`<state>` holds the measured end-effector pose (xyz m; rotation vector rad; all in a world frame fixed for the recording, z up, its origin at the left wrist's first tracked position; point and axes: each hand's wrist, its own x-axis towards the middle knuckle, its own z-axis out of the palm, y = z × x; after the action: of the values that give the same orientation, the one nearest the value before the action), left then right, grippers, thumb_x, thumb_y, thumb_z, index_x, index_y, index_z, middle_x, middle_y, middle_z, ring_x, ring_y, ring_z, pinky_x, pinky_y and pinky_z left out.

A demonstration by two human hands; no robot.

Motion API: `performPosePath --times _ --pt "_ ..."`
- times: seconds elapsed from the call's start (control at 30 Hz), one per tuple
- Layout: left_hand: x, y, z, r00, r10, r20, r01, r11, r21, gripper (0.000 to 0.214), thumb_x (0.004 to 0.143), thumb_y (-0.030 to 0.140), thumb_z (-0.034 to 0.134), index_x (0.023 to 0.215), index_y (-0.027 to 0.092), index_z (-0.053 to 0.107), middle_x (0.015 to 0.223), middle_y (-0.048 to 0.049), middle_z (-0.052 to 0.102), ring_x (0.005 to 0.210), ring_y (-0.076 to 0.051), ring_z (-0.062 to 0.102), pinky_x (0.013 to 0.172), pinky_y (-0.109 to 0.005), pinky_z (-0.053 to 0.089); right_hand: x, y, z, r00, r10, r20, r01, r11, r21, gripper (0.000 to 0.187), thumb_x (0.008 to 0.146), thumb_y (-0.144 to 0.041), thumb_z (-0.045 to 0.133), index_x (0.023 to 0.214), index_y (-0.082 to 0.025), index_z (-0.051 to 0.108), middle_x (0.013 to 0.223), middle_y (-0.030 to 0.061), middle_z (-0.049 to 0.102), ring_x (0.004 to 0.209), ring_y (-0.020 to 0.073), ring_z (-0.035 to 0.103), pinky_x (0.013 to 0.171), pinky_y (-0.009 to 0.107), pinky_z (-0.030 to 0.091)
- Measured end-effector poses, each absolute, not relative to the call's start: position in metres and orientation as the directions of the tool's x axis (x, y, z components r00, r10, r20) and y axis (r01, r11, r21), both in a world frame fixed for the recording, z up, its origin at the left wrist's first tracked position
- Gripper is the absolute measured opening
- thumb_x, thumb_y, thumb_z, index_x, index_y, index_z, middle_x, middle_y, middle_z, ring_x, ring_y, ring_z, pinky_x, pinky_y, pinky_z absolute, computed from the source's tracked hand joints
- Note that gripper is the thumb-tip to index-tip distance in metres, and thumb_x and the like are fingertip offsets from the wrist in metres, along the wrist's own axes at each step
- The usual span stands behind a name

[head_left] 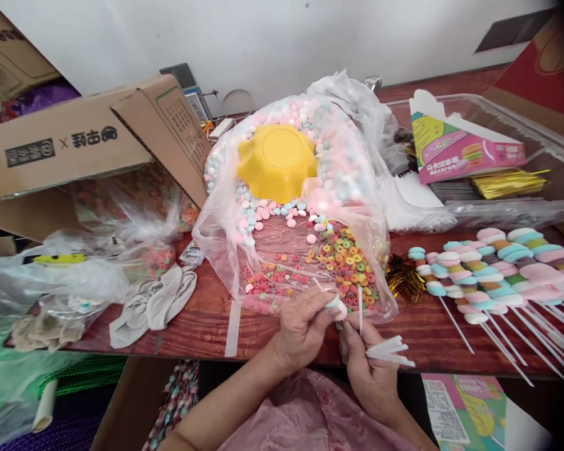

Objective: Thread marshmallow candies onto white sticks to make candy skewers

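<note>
My left hand is closed around a small pink and white marshmallow, with a white tip showing above its fingers. Right beside it, my right hand grips a bundle of white sticks; one white stick points up from its fingertips. Both hands are at the table's front edge. Behind them lies an open clear plastic bag, bearing loose colourful cereal rings and many pastel marshmallows. On the marshmallows rests a yellow wavy-edged bowl, bottom up.
Finished marshmallow skewers lie in a pile at right. Behind them a clear plastic tray holds a pink printed packet and gold ties. At left are a cardboard box, plastic bags and a grey cloth.
</note>
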<state>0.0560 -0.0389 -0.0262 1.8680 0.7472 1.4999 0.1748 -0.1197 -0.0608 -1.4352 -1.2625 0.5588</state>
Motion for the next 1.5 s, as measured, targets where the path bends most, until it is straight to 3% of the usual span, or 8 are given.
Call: performPosePath --times 0.2,0.37,0.5,0.77,0.97,1.13,1.37,1.5 --pt "0.055 -0.044 -0.028 0.389 0.706 0.592 0.054 -0.659 0.75 0.04 0.097 0.021 0.055 0.136 0.023 0.058 0.13 -0.013 0.067 0.118 -0.021 0.066 0.1 -0.035 0.056 0.196 -0.115 -0.062 0.341 0.869 0.359 0.435 0.192 -0.879 0.018 0.097 -0.026 0.055 0.104 -0.018 0.07 0.068 -0.0004 0.065 0.05 0.011 0.055 0.051 0.021 0.048" --pt "0.042 0.011 -0.01 0.414 0.845 0.338 0.282 -0.472 0.835 0.027 0.096 0.029 0.055 0.115 0.018 0.071 0.102 -0.008 0.077 0.084 -0.018 0.071 0.077 -0.03 0.058 0.227 -0.115 -0.064 0.535 0.768 0.353 0.464 0.082 -0.882 0.019 0.093 -0.034 0.062 0.095 -0.017 0.071 0.062 -0.0008 0.061 0.05 0.0116 0.053 0.051 0.023 0.046" --pt "0.056 0.064 -0.004 0.603 0.772 0.202 0.504 -0.565 0.653 0.02 0.091 0.02 0.056 0.09 0.016 0.075 0.081 -0.0055 0.072 0.077 -0.018 0.064 0.076 -0.031 0.05 0.232 -0.119 -0.08 0.553 0.791 0.261 0.357 0.058 -0.932 0.023 0.094 -0.038 0.06 0.098 -0.018 0.069 0.062 -0.0021 0.056 0.052 0.0112 0.049 0.051 0.024 0.042" --pt "0.088 0.083 -0.018 0.745 0.664 0.065 0.598 -0.707 0.377 0.019 0.087 0.018 0.055 0.081 0.015 0.073 0.093 -0.0105 0.065 0.089 -0.022 0.059 0.083 -0.034 0.047 0.225 -0.114 -0.076 0.65 0.754 0.097 0.028 0.104 -0.994 0.028 0.09 -0.045 0.065 0.09 -0.017 0.064 0.056 -0.0054 0.047 0.048 0.0093 0.042 0.046 0.022 0.035" --pt "0.044 0.074 -0.009 0.733 0.68 -0.032 0.606 -0.629 0.487 0.022 0.078 0.007 0.052 0.075 0.016 0.072 0.077 -0.0056 0.067 0.076 -0.019 0.058 0.074 -0.03 0.045 0.227 -0.122 -0.079 0.514 0.841 0.168 0.178 0.087 -0.98 0.022 0.096 -0.039 0.058 0.093 -0.019 0.065 0.061 -0.0042 0.05 0.053 0.0105 0.045 0.049 0.023 0.038" --pt "0.033 0.083 -0.007 0.615 0.783 0.095 0.528 -0.498 0.687 0.022 0.082 0.011 0.052 0.085 0.015 0.074 0.079 -0.0034 0.07 0.074 -0.016 0.061 0.069 -0.026 0.044 0.226 -0.125 -0.084 0.507 0.843 0.177 0.254 0.05 -0.966 0.024 0.097 -0.039 0.055 0.098 -0.018 0.065 0.06 -0.0046 0.049 0.051 0.0107 0.044 0.048 0.023 0.037" --pt "0.065 0.107 -0.023 0.774 0.633 -0.002 0.58 -0.708 0.403 0.021 0.076 0.008 0.052 0.071 0.014 0.071 0.084 -0.0094 0.064 0.084 -0.021 0.058 0.079 -0.033 0.045 0.225 -0.122 -0.078 0.47 0.851 0.233 0.343 0.067 -0.937 0.022 0.097 -0.036 0.054 0.091 -0.018 0.065 0.058 -0.0037 0.051 0.049 0.0108 0.047 0.048 0.023 0.039" --pt "0.057 0.105 -0.03 0.756 0.651 0.075 0.562 -0.702 0.437 0.02 0.079 0.009 0.052 0.069 0.015 0.069 0.084 -0.0083 0.062 0.082 -0.02 0.057 0.078 -0.032 0.045 0.228 -0.123 -0.08 0.45 0.858 0.246 0.397 0.055 -0.916 0.022 0.098 -0.035 0.052 0.09 -0.018 0.064 0.058 -0.0032 0.053 0.05 0.0109 0.048 0.049 0.023 0.039"
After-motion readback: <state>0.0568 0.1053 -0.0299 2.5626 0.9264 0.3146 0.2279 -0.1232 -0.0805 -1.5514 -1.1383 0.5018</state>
